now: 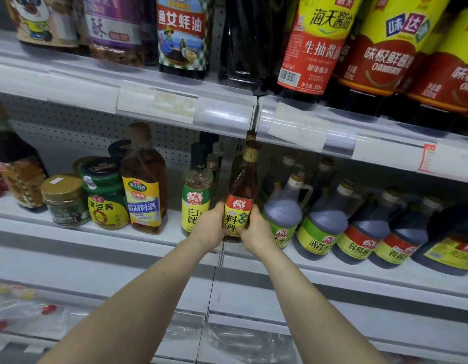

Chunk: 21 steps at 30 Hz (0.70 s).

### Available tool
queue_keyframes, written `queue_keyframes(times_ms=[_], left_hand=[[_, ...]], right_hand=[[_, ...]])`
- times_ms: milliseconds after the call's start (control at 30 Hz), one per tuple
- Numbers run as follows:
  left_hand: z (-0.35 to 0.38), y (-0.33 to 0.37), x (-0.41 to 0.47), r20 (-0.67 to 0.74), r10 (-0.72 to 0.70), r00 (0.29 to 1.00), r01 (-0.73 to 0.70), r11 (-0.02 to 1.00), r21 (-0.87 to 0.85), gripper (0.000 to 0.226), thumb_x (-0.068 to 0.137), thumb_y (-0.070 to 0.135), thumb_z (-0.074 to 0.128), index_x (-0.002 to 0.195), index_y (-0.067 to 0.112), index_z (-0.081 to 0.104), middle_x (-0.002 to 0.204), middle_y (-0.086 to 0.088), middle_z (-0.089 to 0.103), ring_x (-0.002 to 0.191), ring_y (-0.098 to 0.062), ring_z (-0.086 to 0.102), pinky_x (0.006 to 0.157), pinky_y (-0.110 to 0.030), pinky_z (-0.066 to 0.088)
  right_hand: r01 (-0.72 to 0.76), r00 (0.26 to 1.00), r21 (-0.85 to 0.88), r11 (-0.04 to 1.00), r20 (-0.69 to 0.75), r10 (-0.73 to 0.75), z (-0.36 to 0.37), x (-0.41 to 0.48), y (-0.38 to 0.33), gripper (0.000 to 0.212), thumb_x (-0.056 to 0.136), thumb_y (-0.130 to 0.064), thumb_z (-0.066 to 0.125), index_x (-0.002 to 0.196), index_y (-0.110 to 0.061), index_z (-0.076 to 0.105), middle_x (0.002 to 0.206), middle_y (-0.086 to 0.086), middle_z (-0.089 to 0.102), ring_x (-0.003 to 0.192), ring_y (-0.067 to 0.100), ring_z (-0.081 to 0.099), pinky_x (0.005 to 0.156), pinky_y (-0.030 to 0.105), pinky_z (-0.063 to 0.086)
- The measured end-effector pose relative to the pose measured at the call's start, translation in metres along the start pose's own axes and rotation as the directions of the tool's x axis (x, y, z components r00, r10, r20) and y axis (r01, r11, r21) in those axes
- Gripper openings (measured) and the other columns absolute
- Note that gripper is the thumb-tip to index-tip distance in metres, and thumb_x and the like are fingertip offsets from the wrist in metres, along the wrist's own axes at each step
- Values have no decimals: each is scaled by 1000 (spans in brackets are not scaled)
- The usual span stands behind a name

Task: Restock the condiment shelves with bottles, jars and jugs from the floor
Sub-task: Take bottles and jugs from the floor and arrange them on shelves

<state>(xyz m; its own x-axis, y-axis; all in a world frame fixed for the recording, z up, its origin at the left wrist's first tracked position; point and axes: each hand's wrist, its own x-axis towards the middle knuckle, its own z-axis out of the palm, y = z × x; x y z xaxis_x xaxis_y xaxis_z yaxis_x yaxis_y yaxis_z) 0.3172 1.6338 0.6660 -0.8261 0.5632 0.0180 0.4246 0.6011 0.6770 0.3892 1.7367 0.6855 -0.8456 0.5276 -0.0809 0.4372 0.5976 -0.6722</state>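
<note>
1. White supermarket shelving fills the view, and the middle shelf (138, 239) carries the condiments at hand.
2. At its front edge, the left grip (211, 228) and right grip (256, 229) curl round the lower sides of a brown bottle (242, 185), clasping it at the label.
3. That bottle stands upright with a gold cap; its red-and-yellow label reads 料酒.
4. Just to its left is a black-capped bottle (197, 190) labelled 白醋, partly behind the left grip.
5. Further left stand an amber bottle (145, 185) marked 海天料酒 and 精制料酒, a green-lidded jar (107, 206) reading 黄豆酱, and a small gold-lidded jar (65, 200).
6. To the right is a row of dark jugs; one green label (323, 239) shows 清香米.
7. On the upper shelf (175, 101) stand 渔女蚝油 oyster sauce (181, 35), 海天酱油 生抽酱油 soy sauce (315, 43), marked 500mL, and a yellow-and-red bottle (385, 53) reading 味极鲜.
</note>
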Motion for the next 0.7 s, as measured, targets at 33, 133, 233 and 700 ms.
queue_keyframes(times_ms=[33, 133, 233, 700], left_hand=[[1, 0, 1, -5, -5, 1000, 5, 1000, 7, 55, 84, 7, 73, 130, 8, 43, 126, -12, 64, 117, -30, 61, 100, -42, 49], [4, 0, 1, -22, -10, 1000, 10, 1000, 0, 55, 85, 7, 72, 132, 8, 42, 124, -13, 65, 116, -31, 61, 98, -41, 48], [6, 0, 2, -39, -11, 999, 11, 1000, 4, 53, 86, 8, 71, 131, 7, 42, 122, -14, 66, 114, -32, 62, 97, -41, 48], [13, -2, -45, -52, -37, 998, 38, 999, 20, 75, 88, 13, 70, 151, 13, 30, 133, -12, 61, 119, -34, 58, 95, -39, 49]], right_hand=[[-6, 1000, -4, 1000, 0, 6, 1, 1, 0, 56, 93, -6, 64, 142, -13, 37, 133, 13, 59, 121, 32, 57, 103, 44, 47], [-26, 1000, 0, 1000, -5, 26, 4, 2, -1, 55, 95, -5, 61, 143, -13, 35, 133, 13, 58, 120, 32, 57, 101, 43, 47], [-54, 998, 28, 998, -16, 54, 7, 2, -1, 55, 96, -4, 57, 144, -13, 32, 133, 14, 58, 119, 33, 57, 99, 42, 47], [-38, 999, 23, 999, 27, 37, 11, -46, 3, 75, 96, -1, 51, 159, -11, 11, 154, 13, 40, 135, 34, 45, 108, 37, 39]])
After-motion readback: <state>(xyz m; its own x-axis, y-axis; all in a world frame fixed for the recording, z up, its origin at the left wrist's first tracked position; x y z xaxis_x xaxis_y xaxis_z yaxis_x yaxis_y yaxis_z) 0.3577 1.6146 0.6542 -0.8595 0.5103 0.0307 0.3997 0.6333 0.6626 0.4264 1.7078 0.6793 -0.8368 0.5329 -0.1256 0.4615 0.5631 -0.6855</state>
